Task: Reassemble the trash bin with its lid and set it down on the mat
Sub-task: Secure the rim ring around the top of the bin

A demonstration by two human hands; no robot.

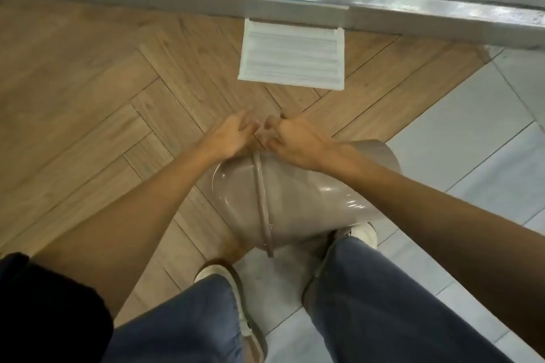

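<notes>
While the bin is tipping on its side: both hands are working at its upper rim.
Bin (298,200): a glossy taupe trash bin, lying tilted above the floor in front of the person's legs, its mouth end pointing left.
Lid (233,197): sitting over the mouth of the bin, a thin ring (262,200) running around the joint.
Left hand (230,138): resting on the top edge by the lid, fingers spreading loosely; its grip is looking open, though whether it is pinching anything I cannot tell.
Right hand (295,141): curling its fingers at the bin's top edge, grip partly closed; what it is clutching is blurred.
Mat (292,57): a white ribbed mat lying on the wooden floor (88,97) beyond the hands, well apart from the bin.
Shoes (362,233): standing beneath the bin.
</notes>
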